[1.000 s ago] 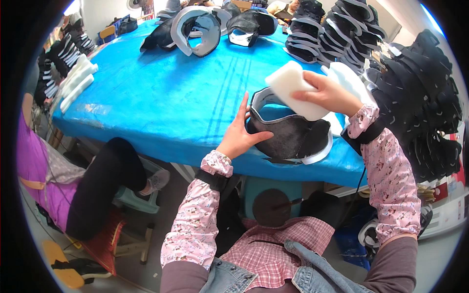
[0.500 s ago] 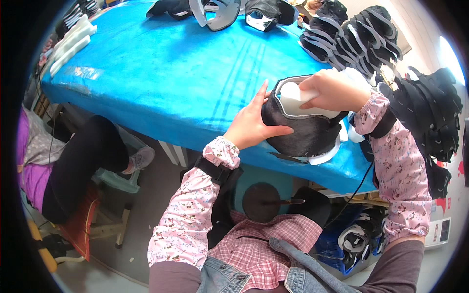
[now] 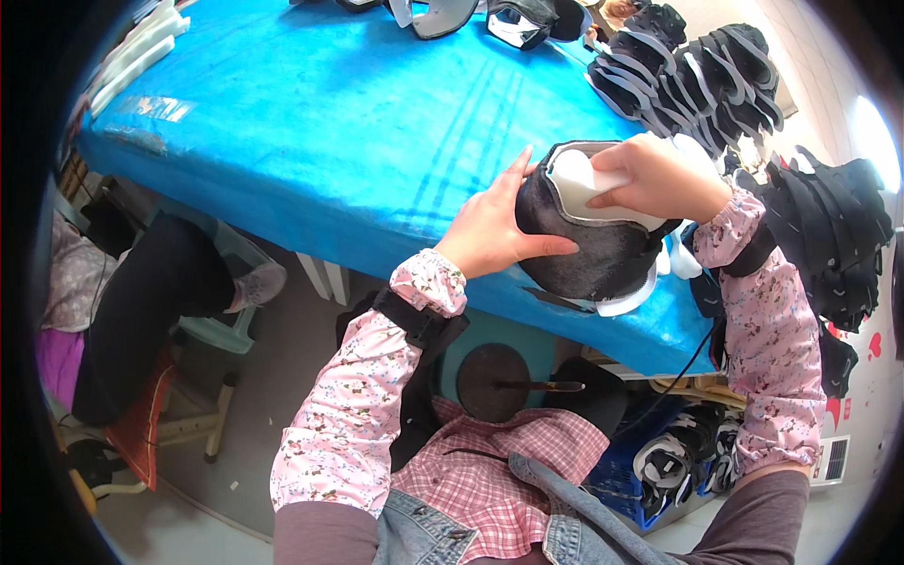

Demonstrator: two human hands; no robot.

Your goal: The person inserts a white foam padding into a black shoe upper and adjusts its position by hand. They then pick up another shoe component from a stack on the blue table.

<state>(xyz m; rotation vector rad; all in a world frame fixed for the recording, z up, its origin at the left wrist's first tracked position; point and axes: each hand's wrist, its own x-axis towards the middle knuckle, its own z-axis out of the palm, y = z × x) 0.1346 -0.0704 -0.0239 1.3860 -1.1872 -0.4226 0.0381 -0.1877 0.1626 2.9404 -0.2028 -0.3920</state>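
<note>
A black, cup-shaped fabric piece with a pale rim and lining is held over the near right part of the blue-covered table. My left hand grips its left side, the thumb along the near face and the fingers reaching to the far side. Inside the opening sits a smooth white rounded piece. The closed fingers of my right hand pinch this white piece from the right; its lower part is hidden in the black piece. A white flap shows at the bottom of the black piece.
The blue table cover spreads ahead. Similar black-and-white pieces lie at its far edge; stacks rise at the right. White strips lie far left. Below are a blue crate and another person's leg.
The whole view has shifted slightly, so the table's far items sit higher in the picture. Both hands keep their grips on the black piece and the white piece.
</note>
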